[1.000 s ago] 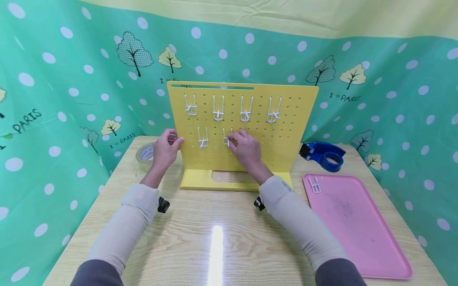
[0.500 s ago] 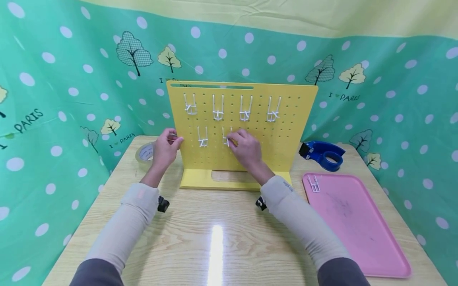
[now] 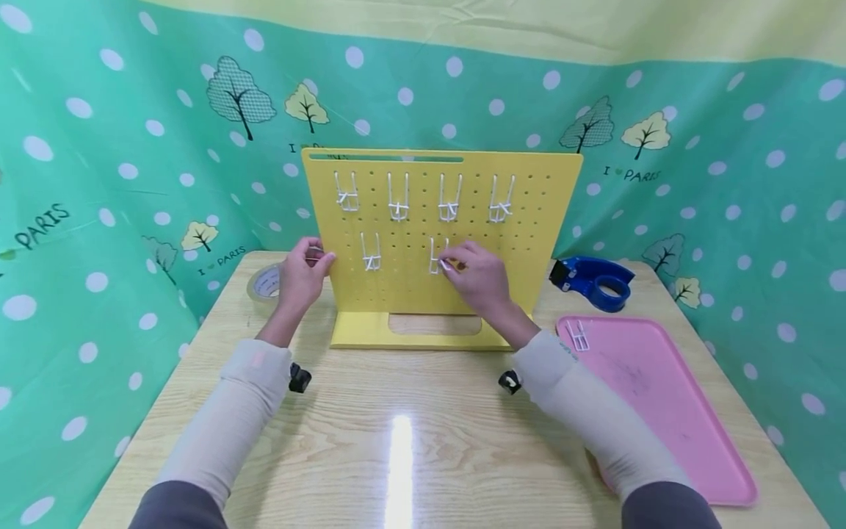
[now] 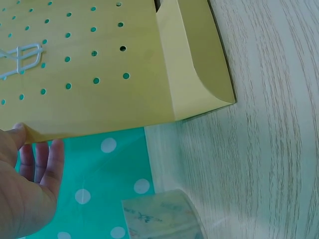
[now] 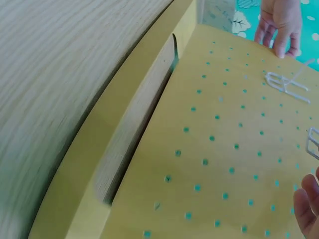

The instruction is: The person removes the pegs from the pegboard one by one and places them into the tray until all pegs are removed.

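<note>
The right hand (image 3: 479,275) pinches a white hook (image 3: 433,257) between thumb and fingers, holding it up against the front face of the yellow pegboard (image 3: 548,195); whether its prongs sit in the holes cannot be told. The left hand (image 3: 304,275) grips the board's left edge, well to the left of that pinch, with the thumb at the front and the other fingers behind.

Above the pinched hook, four wire hooks (image 3: 399,213) hang in a row, and a neighbouring hook (image 3: 372,261) hangs to its left, between the two hands. Just left of the left hand, a tape roll (image 3: 264,283) lies on the wooden table (image 3: 357,433). To the right of the right hand is a blue tape dispenser (image 3: 584,275); nearer the person, a pink tray (image 3: 667,419) bears one more hook (image 3: 579,338) at its far left corner.
</note>
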Demonstrator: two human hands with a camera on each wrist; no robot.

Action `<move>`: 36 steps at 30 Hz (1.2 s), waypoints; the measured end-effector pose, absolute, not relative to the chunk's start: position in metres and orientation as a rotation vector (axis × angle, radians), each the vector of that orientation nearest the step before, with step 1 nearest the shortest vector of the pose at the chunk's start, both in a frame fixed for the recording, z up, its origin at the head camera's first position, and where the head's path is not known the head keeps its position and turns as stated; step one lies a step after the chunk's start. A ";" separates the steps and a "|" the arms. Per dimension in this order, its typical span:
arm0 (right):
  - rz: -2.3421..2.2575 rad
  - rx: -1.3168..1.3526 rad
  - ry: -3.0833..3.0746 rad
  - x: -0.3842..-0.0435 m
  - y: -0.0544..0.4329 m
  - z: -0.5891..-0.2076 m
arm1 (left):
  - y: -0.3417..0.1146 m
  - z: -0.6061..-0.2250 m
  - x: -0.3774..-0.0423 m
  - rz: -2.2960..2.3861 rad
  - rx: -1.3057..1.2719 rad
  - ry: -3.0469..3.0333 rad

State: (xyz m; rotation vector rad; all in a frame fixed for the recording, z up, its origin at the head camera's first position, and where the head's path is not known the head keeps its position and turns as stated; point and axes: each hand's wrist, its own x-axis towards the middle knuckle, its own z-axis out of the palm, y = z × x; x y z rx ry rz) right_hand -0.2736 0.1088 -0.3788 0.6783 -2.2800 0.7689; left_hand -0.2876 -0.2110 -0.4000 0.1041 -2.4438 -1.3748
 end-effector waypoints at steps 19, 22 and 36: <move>0.724 0.633 -2.691 -0.244 0.227 -0.378 | -0.212 -0.398 -0.288 -1.379 0.126 -2.463; 0.731 0.576 -2.769 -0.240 0.248 -0.380 | -0.212 -0.398 -0.288 -1.383 0.120 -2.472; 0.764 0.342 -2.978 -0.243 0.336 -0.388 | -0.212 -0.398 -0.287 -1.391 0.105 -2.456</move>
